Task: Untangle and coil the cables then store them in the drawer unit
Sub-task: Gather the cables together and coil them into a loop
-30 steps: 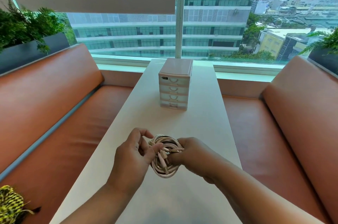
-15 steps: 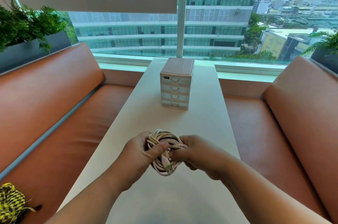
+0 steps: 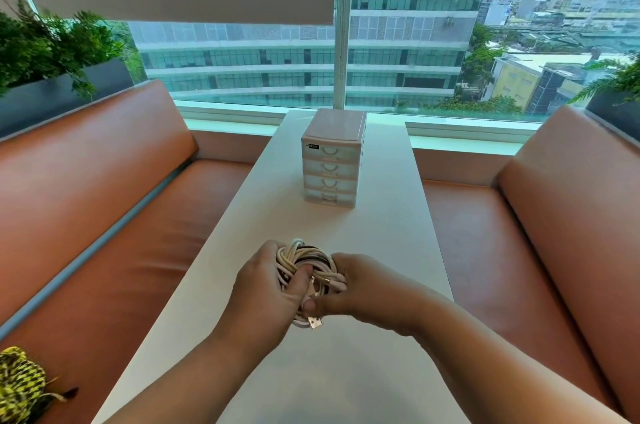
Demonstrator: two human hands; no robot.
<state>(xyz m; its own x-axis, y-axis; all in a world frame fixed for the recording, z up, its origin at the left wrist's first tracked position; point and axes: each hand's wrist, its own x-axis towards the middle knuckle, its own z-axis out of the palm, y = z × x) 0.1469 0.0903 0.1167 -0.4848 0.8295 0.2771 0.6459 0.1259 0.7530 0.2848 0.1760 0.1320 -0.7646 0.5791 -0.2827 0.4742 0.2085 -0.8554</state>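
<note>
Both hands close around a tangled bundle of cables (image 3: 306,259), held above the white table (image 3: 388,233) well in front of the drawer unit (image 3: 332,160), on its camera side. The left hand (image 3: 261,288) curls round the bundle's left side, thumb pressed across the loops. The right hand (image 3: 367,292) grips the right side, and a USB plug (image 3: 315,322) pokes out beneath its thumb. The unit's four drawers are closed.
</note>
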